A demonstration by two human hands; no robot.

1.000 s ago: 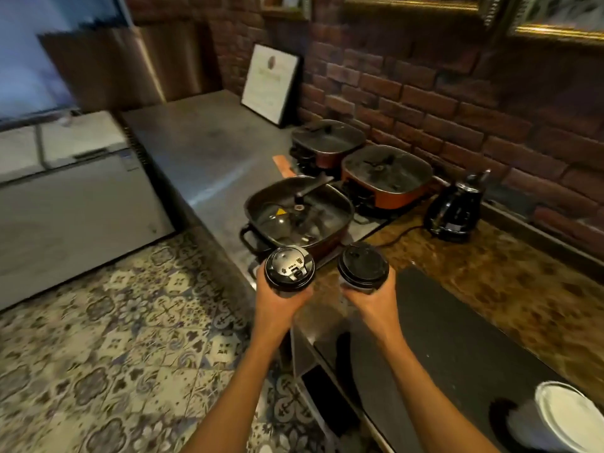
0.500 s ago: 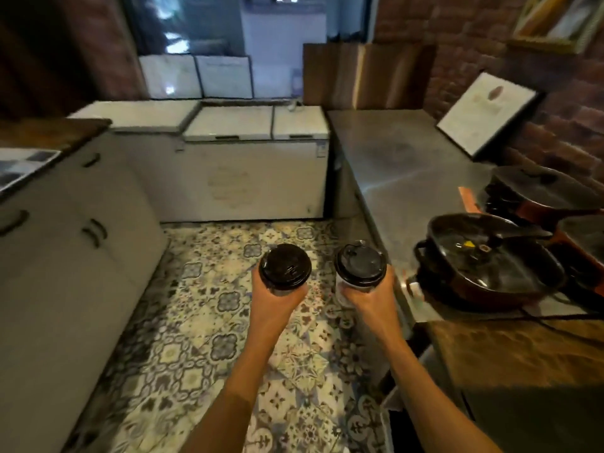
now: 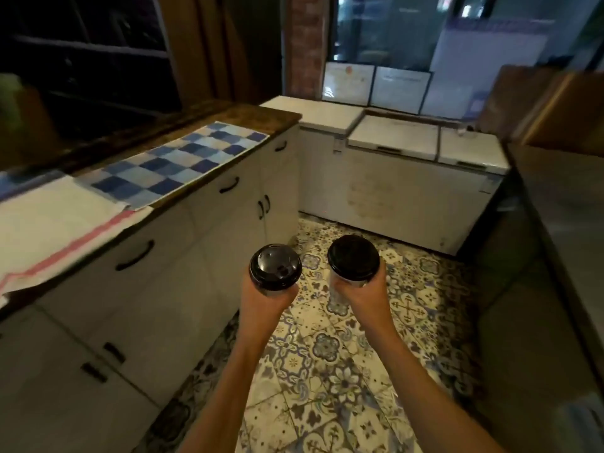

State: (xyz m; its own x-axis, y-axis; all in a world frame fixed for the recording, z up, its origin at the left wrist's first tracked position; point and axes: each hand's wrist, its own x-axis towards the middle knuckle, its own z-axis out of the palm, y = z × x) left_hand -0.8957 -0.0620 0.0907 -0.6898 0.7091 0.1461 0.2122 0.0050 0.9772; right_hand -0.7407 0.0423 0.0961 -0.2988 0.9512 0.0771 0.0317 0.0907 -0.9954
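I carry two takeaway cups with black lids, upright, out in front of me above the patterned tile floor. My left hand grips the left cup from below, its fingers curled round the cup wall. The right cup sits in my right hand, which wraps round its pale body. The two cups are side by side, a small gap apart. Most of each cup wall is hidden by the lid and the fingers.
A counter with white cabinets runs along the left, topped by a blue checked cloth and a white towel with a red stripe. White chest freezers stand ahead. A dark counter edge lines the right.
The view has swung left, away from the counter with pans and the kettle, to the aisle, left cabinets and freezers. Both hands keep holding the cups in the same pose.
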